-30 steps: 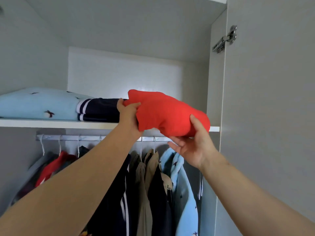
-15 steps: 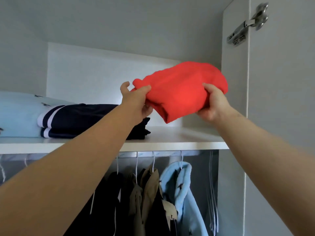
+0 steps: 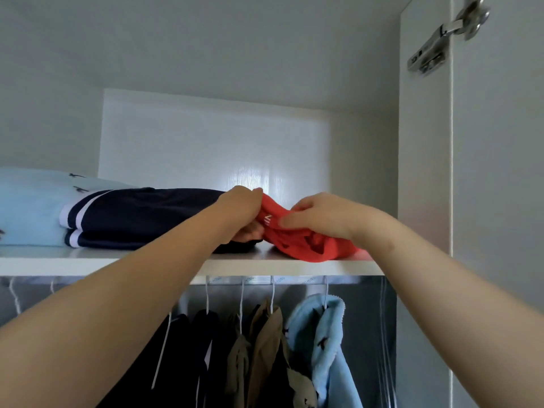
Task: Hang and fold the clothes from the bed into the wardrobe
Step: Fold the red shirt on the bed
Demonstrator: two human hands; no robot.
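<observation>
A folded red garment [image 3: 306, 245] lies on the white wardrobe shelf [image 3: 117, 262], to the right of a folded navy garment with white stripes [image 3: 132, 219]. My left hand [image 3: 241, 210] grips the red garment's left end, fingers curled around the cloth. My right hand [image 3: 321, 216] rests on top of its right part, fingers bent into the fabric. A folded light blue garment [image 3: 32, 207] lies at the shelf's far left.
Below the shelf, dark, tan and light blue clothes [image 3: 323, 334] hang on white hangers from a rail [image 3: 265, 279]. The open wardrobe door [image 3: 497, 201] with a metal hinge [image 3: 441, 33] stands at the right. Bare shelf remains behind and to the right of the red garment.
Both hands have lowered the red garment from the air onto the shelf beside the navy one. The view has tilted up toward the shelf.
</observation>
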